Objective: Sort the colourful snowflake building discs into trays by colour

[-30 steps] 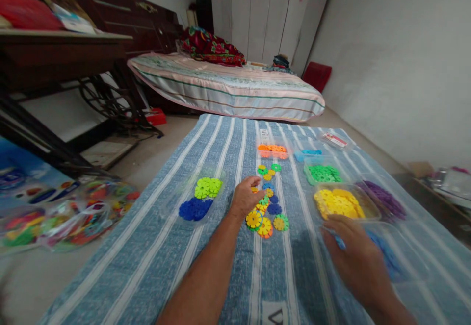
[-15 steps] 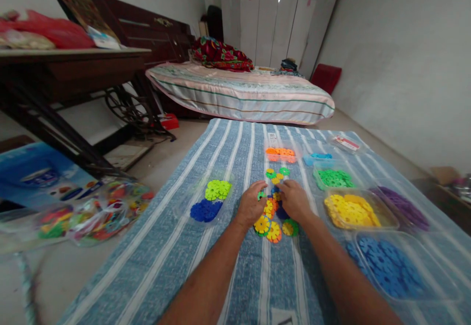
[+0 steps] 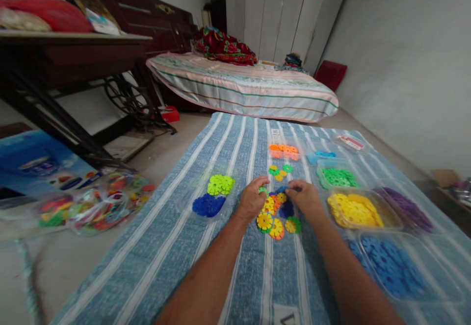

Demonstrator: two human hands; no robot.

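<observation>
A flat cluster of joined plastic snowflake discs (image 3: 275, 216), yellow, orange, green and blue, lies on a blue striped cloth (image 3: 235, 266). My left hand (image 3: 252, 201) rests on the cluster's left side, fingers curled, thumb and forefinger pinching a green disc at its top. My right hand (image 3: 304, 198) presses on the right side, fingers closed on a blue disc (image 3: 282, 189) at the top edge. A few loose discs (image 3: 278, 172) lie just beyond both hands.
Clear tubs hold sorted discs: orange (image 3: 283, 150), green (image 3: 336, 178), yellow (image 3: 353, 210), purple (image 3: 405, 210), blue (image 3: 393, 266). Lime and dark blue discs (image 3: 213, 195) sit left. A bag of mixed discs (image 3: 95, 207) lies on the floor. A mattress (image 3: 243, 89) and dark table (image 3: 73, 55) stand beyond.
My right hand left the blue tub at the lower right and came to the disc cluster beside my left hand. The view has shifted slightly left and nearer.
</observation>
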